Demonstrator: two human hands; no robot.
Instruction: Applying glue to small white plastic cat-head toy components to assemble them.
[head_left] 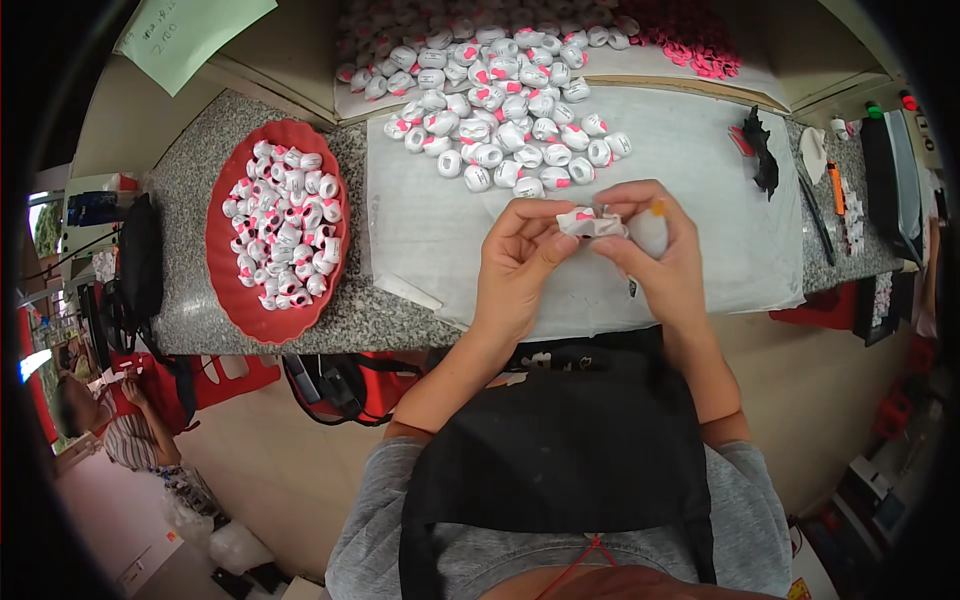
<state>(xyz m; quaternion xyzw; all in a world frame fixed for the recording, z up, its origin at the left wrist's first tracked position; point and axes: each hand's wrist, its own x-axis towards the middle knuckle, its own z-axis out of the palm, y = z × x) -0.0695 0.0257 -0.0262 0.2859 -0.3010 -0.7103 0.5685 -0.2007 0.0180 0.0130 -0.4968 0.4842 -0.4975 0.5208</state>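
White-and-pink, one small piece (577,221) hangs above the pale sheet (700,140), pinched by the nearly closed left hand (515,262) and right hand (672,270); light, even fingertip pressure should prevent creasing. Similar pieces (508,135) cluster on the sheet's far half.

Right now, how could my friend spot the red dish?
Find the speckled grey counter, then look left of the white sheet on it. There sits a long red dish, heaped with little white-and-pink pieces. Its wavy rim sets it apart from the flat sheet.
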